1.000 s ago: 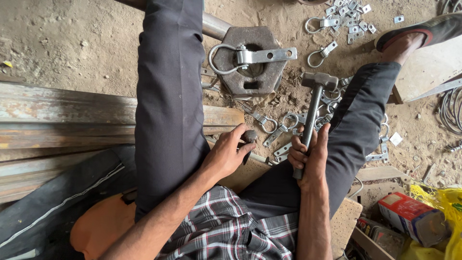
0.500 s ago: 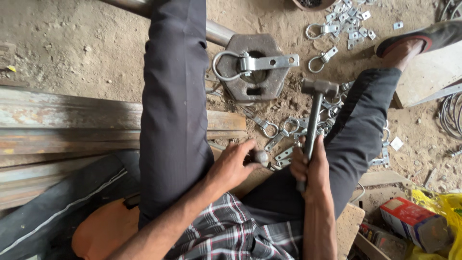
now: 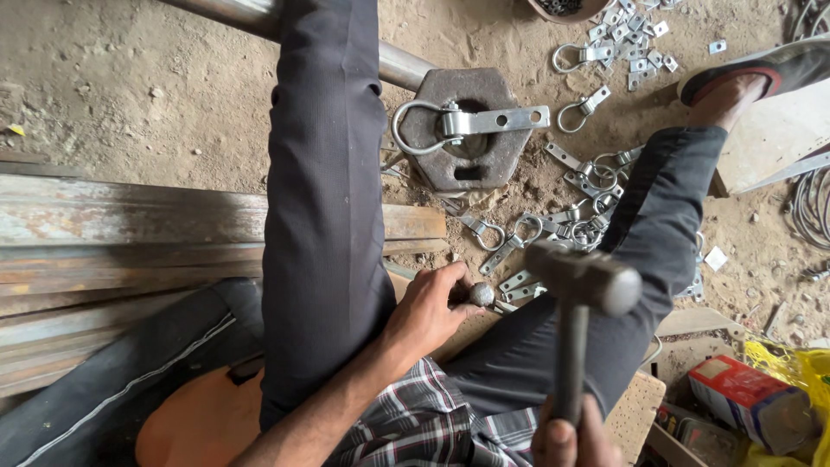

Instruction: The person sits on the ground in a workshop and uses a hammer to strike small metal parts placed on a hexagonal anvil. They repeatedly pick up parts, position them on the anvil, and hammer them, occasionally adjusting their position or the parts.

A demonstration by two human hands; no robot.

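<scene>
1. The right hand [image 3: 566,441] is closed round the lower end of the hammer [image 3: 577,298] handle, at the bottom edge of the view. The hammer stands nearly upright, its head raised well short of the hexagonal block [image 3: 467,130] and to the right of it.

2. The hammer looks heavy at the head and stiff throughout. A grip low on the handle, as here, gives the most swing but the least control; the metal handle may be slippery in a sweaty palm.

3. The left hand [image 3: 428,311] rests between the knees, nearer the body than the block, its fingertips pinching a small round metal piece [image 3: 482,295]. That piece looks hard, smooth and light, and likely to roll if let go.

4. Between the hands and the block lies a scatter of ring clamps [image 3: 519,233] on the dirt, loose and light, easy to knock about.

5. On the hexagonal block sits a single clamp [image 3: 471,121], its ring to the left and its flat strap pointing right. The block seems thick, rusty and very heavy, unlikely to shift.

6. The left leg [image 3: 324,173] runs just left of the block and the right leg [image 3: 666,216] bends to its right, narrowing the room for a swing.

7. Left of the block lie rusty steel bars [image 3: 130,225]; beyond it a pipe [image 3: 406,65] and more clamps [image 3: 622,39].
</scene>
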